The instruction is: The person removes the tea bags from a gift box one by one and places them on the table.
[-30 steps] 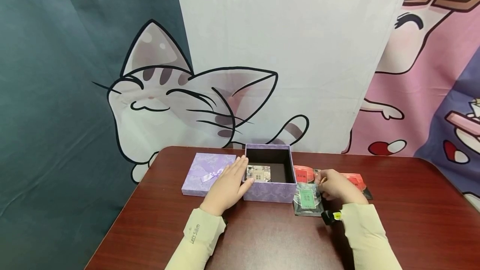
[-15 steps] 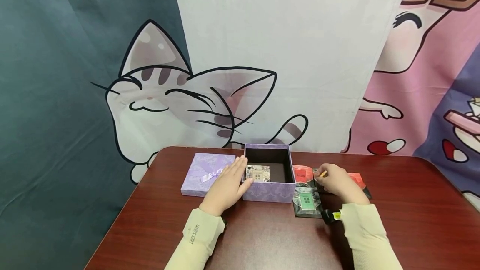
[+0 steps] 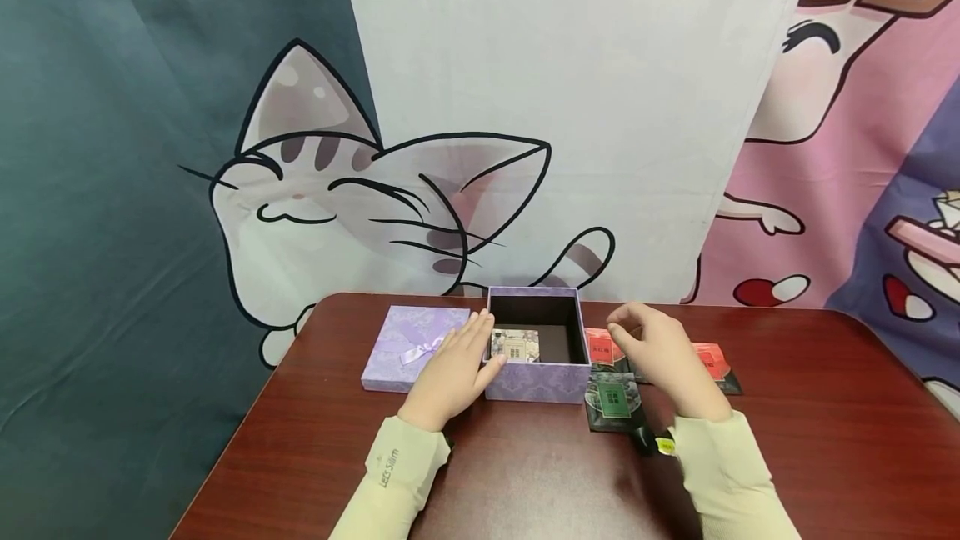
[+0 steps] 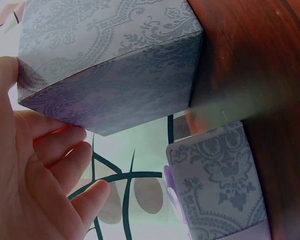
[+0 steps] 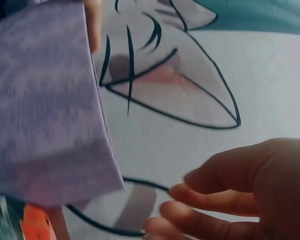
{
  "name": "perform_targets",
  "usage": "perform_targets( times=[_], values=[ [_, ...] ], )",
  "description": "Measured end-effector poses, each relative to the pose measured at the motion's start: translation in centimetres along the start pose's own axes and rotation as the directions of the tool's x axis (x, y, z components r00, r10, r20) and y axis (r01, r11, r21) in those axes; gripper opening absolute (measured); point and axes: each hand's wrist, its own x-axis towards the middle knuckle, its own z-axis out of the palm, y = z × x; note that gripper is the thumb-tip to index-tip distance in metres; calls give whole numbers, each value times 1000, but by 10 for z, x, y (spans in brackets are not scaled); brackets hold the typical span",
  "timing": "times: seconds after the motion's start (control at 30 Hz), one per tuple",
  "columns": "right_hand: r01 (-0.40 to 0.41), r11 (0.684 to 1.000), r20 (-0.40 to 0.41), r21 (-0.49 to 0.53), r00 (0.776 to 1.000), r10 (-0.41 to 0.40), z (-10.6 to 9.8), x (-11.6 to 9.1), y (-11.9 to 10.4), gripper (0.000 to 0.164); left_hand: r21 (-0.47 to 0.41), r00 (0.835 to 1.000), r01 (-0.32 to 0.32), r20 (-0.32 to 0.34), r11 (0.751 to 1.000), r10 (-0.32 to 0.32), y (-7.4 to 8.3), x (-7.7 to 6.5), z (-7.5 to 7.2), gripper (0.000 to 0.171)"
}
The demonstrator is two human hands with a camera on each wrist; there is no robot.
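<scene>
In the head view, my left hand (image 3: 453,373) rests against the left side of an open purple patterned box (image 3: 536,383), fingers extended and thumb at its near corner. A small card-like packet (image 3: 515,346) with a pale floral print lies inside, on the left of the dark interior. My right hand (image 3: 660,357) is raised over several flat packets right of the box, fingers loosely bent. The right wrist view shows nothing between its thumb and fingers. A green-labelled packet (image 3: 615,401) lies in front, a red-labelled packet (image 3: 602,348) behind it. Another red-labelled packet (image 3: 712,362) is partly hidden by my right hand.
The box's purple lid (image 3: 408,344), with a ribbon bow, lies left of the box on the reddish-brown table (image 3: 300,457). A cloth backdrop (image 3: 637,107) with cartoon figures hangs behind the table's far edge.
My right hand has lifted off the packets and shifted slightly left. The green-labelled packet has moved only a little. My left hand stays against the box.
</scene>
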Motion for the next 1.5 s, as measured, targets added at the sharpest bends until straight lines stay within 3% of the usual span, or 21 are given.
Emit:
perform_targets(
  times=[0.37,0.5,0.7,0.93,1.13,1.37,1.5],
  values=[
    [79,983,-142,166,988,-55,31,4,-22,22,43,1000,-5,-9,999,5,-1,2,0,66],
    [75,974,-124,214,991,-49,41,6,-27,22,42,1000,-11,-13,999,11,-1,3,0,65],
    [12,965,-33,263,999,-3,55,16,-36,21,50,1000,-1,-4,999,1,-1,2,-1,66],
    [15,987,11,162,1000,-17,78,42,-43,24,39,1000,-2,-12,999,3,-1,0,-2,65],
    [-63,995,77,74,995,57,98,54,-43,27,43,1000,-6,-1,999,6,-2,-1,-1,65],
    [-125,992,152,-19,980,127,107,60,-42,32,45,1000,-12,-17,999,13,-1,-1,0,64],
    [-140,987,203,-80,967,154,108,61,-39,20,46,1000,-18,-14,999,19,1,-1,1,65]
  ],
)
